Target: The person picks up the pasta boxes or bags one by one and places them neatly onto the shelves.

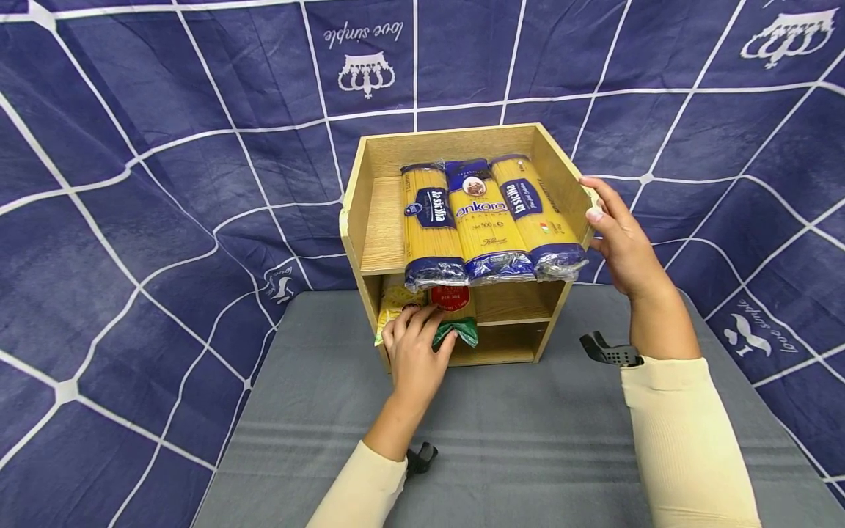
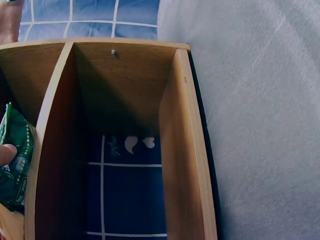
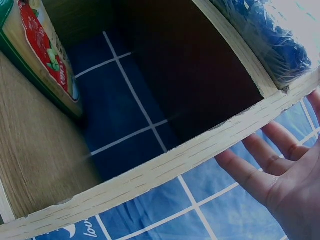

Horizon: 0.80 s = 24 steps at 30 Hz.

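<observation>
A wooden shelf unit (image 1: pixel 383 213) stands against the back cloth. On its middle level, my left hand (image 1: pixel 416 359) grips the near end of a pasta packet (image 1: pixel 465 331) with a red label and green ends. The thumb presses the green wrapper, also seen in the left wrist view; the fingers lie over the packet's front. Left of it sits a yellow packet (image 1: pixel 391 304), partly behind the fingers. My right hand (image 1: pixel 627 249) holds the unit's right side panel (image 1: pixel 561 172) near its top front corner, with fingers along the outside and thumb at the edge.
Three spaghetti packets lie side by side on the top level: a left one (image 1: pixel 425 246), an ankara one (image 1: pixel 491 235) and a right one (image 1: pixel 554 227). Below the middle board is a lower compartment (image 1: pixel 508 345). A grey cloth (image 1: pixel 502 440) covers the table; blue checked cloth (image 1: pixel 198 183) hangs around.
</observation>
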{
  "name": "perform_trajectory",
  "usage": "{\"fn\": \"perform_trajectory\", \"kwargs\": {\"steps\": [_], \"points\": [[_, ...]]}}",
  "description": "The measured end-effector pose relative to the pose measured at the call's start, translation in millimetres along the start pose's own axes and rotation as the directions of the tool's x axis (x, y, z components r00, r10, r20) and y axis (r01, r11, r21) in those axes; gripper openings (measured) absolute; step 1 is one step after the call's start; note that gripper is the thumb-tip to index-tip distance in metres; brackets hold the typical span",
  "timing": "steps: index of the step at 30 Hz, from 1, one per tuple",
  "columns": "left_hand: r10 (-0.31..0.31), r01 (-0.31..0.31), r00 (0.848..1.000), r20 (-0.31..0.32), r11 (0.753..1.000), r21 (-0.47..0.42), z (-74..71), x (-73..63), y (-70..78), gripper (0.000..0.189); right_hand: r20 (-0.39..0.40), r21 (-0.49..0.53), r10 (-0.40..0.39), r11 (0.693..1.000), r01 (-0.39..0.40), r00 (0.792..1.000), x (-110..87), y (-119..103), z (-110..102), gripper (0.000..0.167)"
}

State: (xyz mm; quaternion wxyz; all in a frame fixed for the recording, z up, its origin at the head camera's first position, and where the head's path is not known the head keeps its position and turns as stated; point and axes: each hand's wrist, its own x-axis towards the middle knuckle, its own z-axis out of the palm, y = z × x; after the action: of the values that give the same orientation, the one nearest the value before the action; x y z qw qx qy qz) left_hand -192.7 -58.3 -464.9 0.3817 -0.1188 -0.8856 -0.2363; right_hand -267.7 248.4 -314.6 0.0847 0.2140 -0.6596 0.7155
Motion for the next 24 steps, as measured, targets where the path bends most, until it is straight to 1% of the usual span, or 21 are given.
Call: {"fn": "perform_trajectory", "kwargs": {"steps": [4,8,12,15,24], "points": [[-0.016,0.015,1.000,0.021,1.000,0.021,1.3,1.4,-1.0,0.033,0.000,0.004,0.000,1.000,0.000,1.000,-0.2,1,0,0.045],[-0.019,0.019,0.999,0.032,1.000,0.015,1.0,0.6,-1.3,0.035,0.001,0.004,0.000,1.000,0.000,1.000,-0.4,1,0,0.045],[-0.005,0.005,0.999,0.031,1.000,0.003,0.2,-2.0,-2.1,0.040,0.004,0.004,-0.002,1.000,0.002,1.000,0.0,0,0,0.046],[0.014,-0.014,0.999,0.041,1.000,0.010,-1.3,-4.7,-2.5,0.041,0.007,0.006,-0.006,1.000,0.006,1.000,0.3,1,0,0.046],[0.047,-0.052,0.990,0.132,0.998,0.036,-5.0,-12.2,-6.1,0.046,0.009,0.012,-0.006,1.000,0.006,1.000,0.5,1,-1,0.045]]}}
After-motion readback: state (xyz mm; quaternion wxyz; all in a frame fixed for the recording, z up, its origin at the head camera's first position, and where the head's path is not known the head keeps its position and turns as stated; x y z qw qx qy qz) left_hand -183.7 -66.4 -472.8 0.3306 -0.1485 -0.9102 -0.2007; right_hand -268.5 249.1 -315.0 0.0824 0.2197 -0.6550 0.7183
